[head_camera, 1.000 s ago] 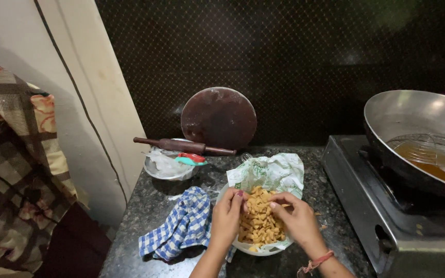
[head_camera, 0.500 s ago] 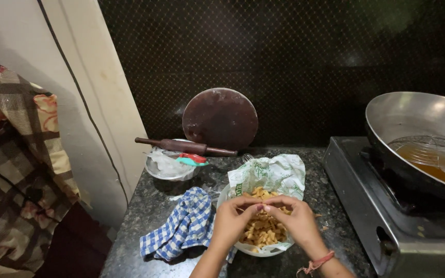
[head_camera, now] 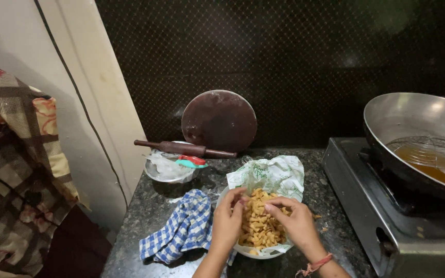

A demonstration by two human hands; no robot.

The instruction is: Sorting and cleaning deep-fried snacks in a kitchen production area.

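Left fingers point(head_camera: 237, 197): curled inward at the near-left edge of the heap, tips pinched on a few golden pieces; how many they hold is hidden.
Right fingers point(head_camera: 276, 205): bent and drawn together over the top of the heap, tips pressed into the pieces, a loose pinch, not a fist.
Left hand point(head_camera: 226, 221): rests against the left rim of the bowl, wrist low over the surface.
Right hand point(head_camera: 297, 224): lies along the right side of the heap; a red thread band circles the wrist.
Fried snack pieces point(head_camera: 257, 229): piled high in the white bowl point(head_camera: 248, 252), between both hands, on paper lining.
Step in hand: it looks like gathering or sorting the pieces by hand.
Next move calls for: a light lift, judged from the loose pile, so that none spill over the rim.
Checked cloth point(head_camera: 181, 231): blue and white, crumpled just left of the bowl, touching it.
Paper wrap point(head_camera: 274, 175): white and green, behind the bowl.
Steel dish point(head_camera: 168, 170): farther back left, with a rolling pin point(head_camera: 184, 149) across it.
Round board point(head_camera: 219, 121): leans on the wall.
Wok point(head_camera: 418, 134): on the stove point(head_camera: 372, 216), right, holding oil and a wire skimmer.
Surface point(head_camera: 145, 211): dark speckled stone.
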